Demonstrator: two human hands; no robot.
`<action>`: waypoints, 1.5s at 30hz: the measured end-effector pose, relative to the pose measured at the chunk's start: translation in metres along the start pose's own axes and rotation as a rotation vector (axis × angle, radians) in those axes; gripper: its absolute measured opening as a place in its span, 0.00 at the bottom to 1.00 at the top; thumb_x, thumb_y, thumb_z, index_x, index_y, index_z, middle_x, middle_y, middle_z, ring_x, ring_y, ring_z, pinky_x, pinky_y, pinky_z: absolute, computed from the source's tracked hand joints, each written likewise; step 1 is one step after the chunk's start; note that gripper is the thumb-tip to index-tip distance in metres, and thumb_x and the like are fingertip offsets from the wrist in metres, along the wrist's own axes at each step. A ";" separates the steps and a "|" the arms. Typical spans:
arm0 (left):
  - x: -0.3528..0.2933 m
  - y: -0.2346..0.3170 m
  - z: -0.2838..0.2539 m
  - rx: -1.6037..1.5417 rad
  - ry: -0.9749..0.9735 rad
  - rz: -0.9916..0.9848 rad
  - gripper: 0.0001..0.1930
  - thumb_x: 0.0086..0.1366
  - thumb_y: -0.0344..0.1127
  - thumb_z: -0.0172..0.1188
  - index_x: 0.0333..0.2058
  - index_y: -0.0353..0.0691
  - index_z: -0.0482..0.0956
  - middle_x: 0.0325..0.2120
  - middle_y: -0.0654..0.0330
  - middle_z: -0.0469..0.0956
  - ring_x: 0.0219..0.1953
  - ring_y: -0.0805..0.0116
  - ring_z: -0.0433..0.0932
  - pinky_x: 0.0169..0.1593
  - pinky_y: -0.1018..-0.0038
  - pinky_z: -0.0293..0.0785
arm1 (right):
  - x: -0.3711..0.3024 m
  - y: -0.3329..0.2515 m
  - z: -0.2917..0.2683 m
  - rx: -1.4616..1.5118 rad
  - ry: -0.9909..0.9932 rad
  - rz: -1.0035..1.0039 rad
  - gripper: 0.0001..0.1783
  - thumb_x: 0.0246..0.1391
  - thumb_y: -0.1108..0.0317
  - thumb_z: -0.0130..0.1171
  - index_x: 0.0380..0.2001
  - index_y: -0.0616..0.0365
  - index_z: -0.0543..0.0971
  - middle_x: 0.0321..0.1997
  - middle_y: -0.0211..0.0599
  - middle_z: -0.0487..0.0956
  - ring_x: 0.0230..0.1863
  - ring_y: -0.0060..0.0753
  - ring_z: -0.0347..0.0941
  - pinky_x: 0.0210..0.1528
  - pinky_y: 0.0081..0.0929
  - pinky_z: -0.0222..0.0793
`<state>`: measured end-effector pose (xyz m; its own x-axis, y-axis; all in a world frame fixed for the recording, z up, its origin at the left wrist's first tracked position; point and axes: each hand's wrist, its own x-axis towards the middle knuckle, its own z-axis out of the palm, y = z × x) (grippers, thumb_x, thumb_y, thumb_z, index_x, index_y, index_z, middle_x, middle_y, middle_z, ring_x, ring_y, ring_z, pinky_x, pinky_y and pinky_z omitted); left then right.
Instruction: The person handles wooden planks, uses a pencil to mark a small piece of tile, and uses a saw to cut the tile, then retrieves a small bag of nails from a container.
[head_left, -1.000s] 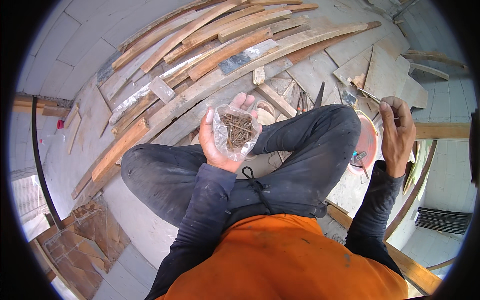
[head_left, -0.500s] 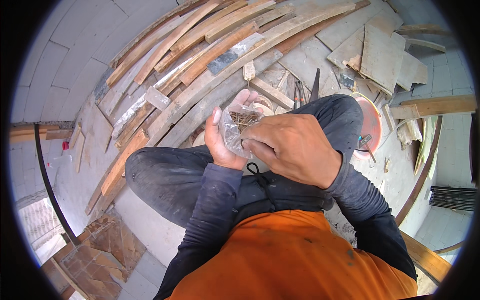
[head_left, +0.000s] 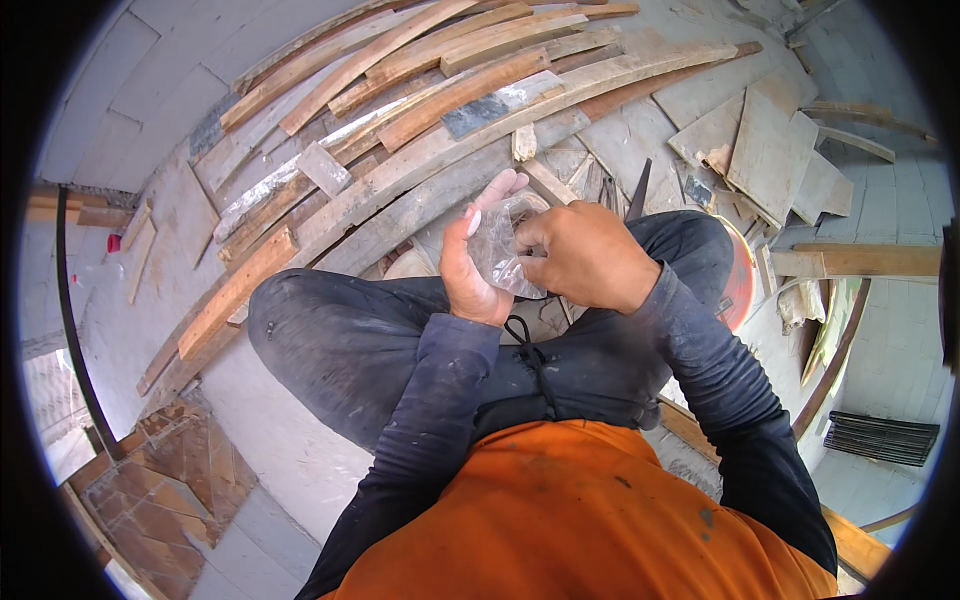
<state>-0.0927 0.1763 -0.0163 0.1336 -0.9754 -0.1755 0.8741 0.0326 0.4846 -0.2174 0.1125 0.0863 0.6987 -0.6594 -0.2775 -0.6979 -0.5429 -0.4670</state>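
My left hand [head_left: 475, 265] is raised over my crossed legs, palm turned up, cupped around a clear plastic bag [head_left: 495, 245]. The bag's thin film is crumpled, and its contents are hard to make out now. Against the bag's right side, my right hand [head_left: 590, 255] has its thumb and fingers drawn together. Whatever those fingertips hold, if anything, is hidden by the hand and the film. A pale round container [head_left: 412, 264] shows partly behind my left hand, close to my knee.
Long timber planks [head_left: 420, 160] lie piled ahead and to the left. A handsaw blade [head_left: 640, 188] stands out beyond my right knee, near an orange-red tub [head_left: 741, 280]. Broken flat boards [head_left: 765, 150] lie at the far right. Dark rods [head_left: 880, 438] are stacked at right.
My right hand has shifted slightly up and stays at the bag. The thin nail-like pieces seen in the bag earlier are no longer plainly visible. The whole view has turned a little.
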 end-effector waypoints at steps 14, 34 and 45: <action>0.004 0.012 -0.010 -0.266 0.008 -0.046 0.42 0.71 0.60 0.49 0.71 0.30 0.62 0.69 0.49 0.67 0.58 0.57 0.77 0.60 0.55 0.76 | -0.065 0.006 -0.067 0.313 0.302 0.296 0.17 0.57 0.58 0.60 0.35 0.62 0.86 0.22 0.45 0.80 0.24 0.42 0.78 0.32 0.38 0.72; -0.005 0.001 0.001 -0.355 -0.121 -0.184 0.41 0.74 0.58 0.48 0.74 0.34 0.55 0.73 0.51 0.61 0.59 0.57 0.77 0.61 0.54 0.77 | -0.206 0.180 -0.054 0.368 0.803 0.847 0.24 0.67 0.55 0.58 0.54 0.65 0.83 0.24 0.29 0.78 0.22 0.20 0.70 0.25 0.23 0.68; -0.009 0.000 0.009 -0.110 -0.033 -0.131 0.43 0.69 0.60 0.48 0.70 0.28 0.63 0.68 0.46 0.67 0.64 0.53 0.73 0.69 0.59 0.66 | -0.027 -0.016 -0.016 -0.307 0.173 -0.102 0.08 0.56 0.64 0.62 0.32 0.57 0.83 0.29 0.45 0.84 0.30 0.50 0.82 0.31 0.42 0.77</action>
<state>-0.0979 0.1828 -0.0069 0.0017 -0.9794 -0.2019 0.9290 -0.0732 0.3628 -0.2276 0.1310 0.1147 0.7486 -0.6577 -0.0838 -0.6589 -0.7240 -0.2044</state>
